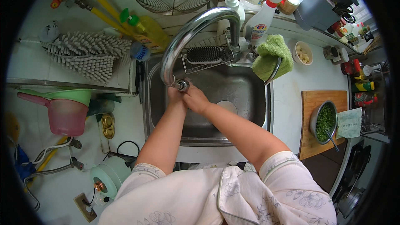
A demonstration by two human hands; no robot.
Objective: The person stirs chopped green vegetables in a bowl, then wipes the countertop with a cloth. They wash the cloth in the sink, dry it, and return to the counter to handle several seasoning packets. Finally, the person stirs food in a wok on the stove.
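My left hand (176, 95) and my right hand (196, 98) are together under the spout of a chrome faucet (200, 22), over the left part of a stainless steel sink (206, 122). They touch each other, and the spout tip hides part of the fingers. Whether anything is between them I cannot tell. A pale round drain cover (227, 107) lies on the sink floor, beside my right forearm. At the back rim hangs a wire rack (190, 68) with a black-bristled brush (204, 55). A green cloth (273, 56) is draped at the right rear corner.
On the right counter, a cutting board (307, 112) bears a metal bowl (313, 122) of chopped greens (325, 120) with chopsticks. Behind stand a small bowl (303, 45), a spray bottle (259, 22) and a pump bottle (232, 9). Left are a yellow soap bottle (151, 31) and a pink dipper (67, 115).
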